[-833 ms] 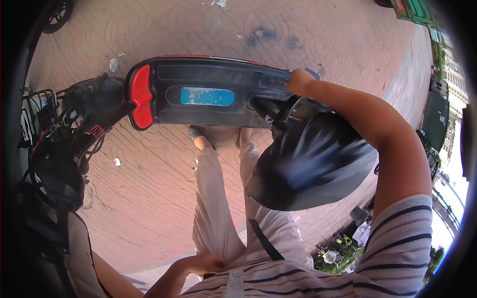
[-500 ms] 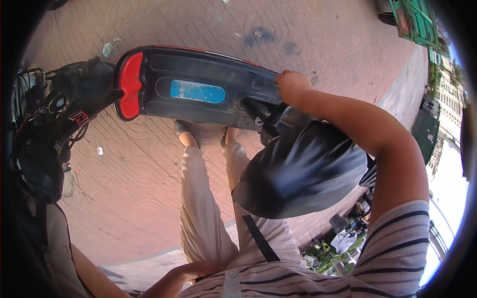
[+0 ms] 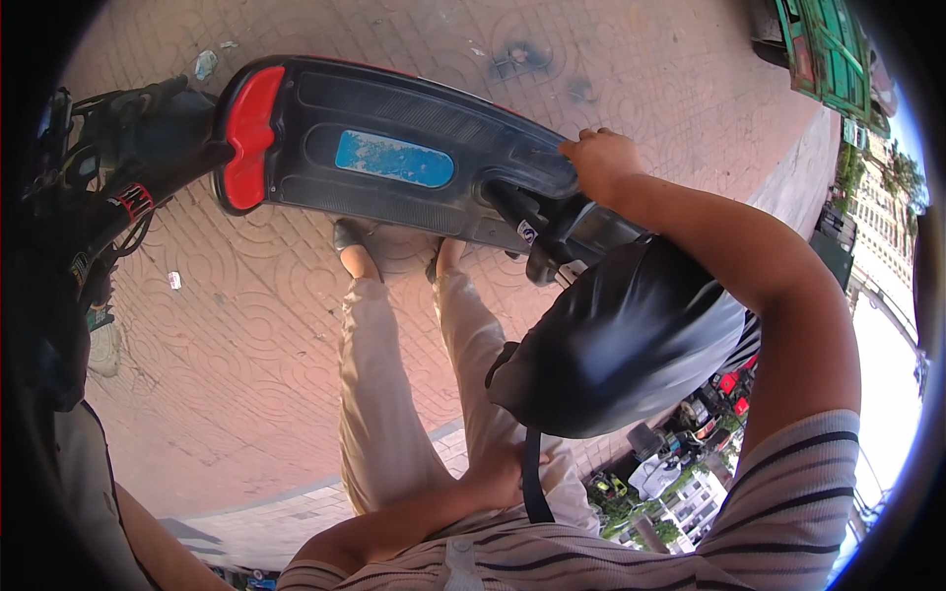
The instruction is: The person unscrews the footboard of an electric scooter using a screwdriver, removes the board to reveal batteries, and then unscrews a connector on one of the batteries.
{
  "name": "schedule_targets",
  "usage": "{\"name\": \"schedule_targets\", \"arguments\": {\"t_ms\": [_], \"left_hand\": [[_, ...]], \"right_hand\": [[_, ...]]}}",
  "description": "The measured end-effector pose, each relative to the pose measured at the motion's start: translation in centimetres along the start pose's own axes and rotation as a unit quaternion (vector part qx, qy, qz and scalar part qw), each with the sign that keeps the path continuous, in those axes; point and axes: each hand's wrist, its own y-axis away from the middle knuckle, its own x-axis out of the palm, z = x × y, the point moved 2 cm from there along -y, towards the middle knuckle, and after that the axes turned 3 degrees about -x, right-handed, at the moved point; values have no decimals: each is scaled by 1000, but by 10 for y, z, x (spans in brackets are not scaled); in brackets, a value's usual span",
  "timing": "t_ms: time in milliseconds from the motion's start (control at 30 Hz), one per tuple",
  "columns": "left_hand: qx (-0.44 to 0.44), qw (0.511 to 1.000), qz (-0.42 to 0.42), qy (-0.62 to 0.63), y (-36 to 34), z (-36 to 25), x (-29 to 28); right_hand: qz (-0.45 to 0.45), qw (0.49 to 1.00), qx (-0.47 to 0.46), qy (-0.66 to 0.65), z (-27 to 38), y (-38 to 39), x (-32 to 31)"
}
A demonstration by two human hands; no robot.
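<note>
While the right hand [image 3: 603, 165] curls over the far edge of the footboard [image 3: 468, 138], apparently gripping it, the left hand [image 3: 503, 475] lies beside the dark strap [image 3: 533, 488]; whether it holds anything, I cannot tell. The footboard spans the upper middle, left of the black seat [image 3: 621, 345]. A one-sided hold might slip, letting the board swing toward the feet [image 3: 357, 260].
</note>
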Motion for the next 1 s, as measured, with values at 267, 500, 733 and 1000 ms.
{"name": "schedule_targets", "arguments": {"t_ms": [267,500,733,1000], "left_hand": [[-38,985,149,73,30,-1,7],[-241,789,380,418,56,-20,-2],[-354,740,298,488,66,20,-11],[-424,660,227,577,74,34,-16]], "right_hand": [[259,949,124,-126,2,-24,-16],[-83,984,116,-107,-3,-6,2],[116,917,264,-277,-14,-23,16],[59,968,187,-157,7,-17,-15]]}}
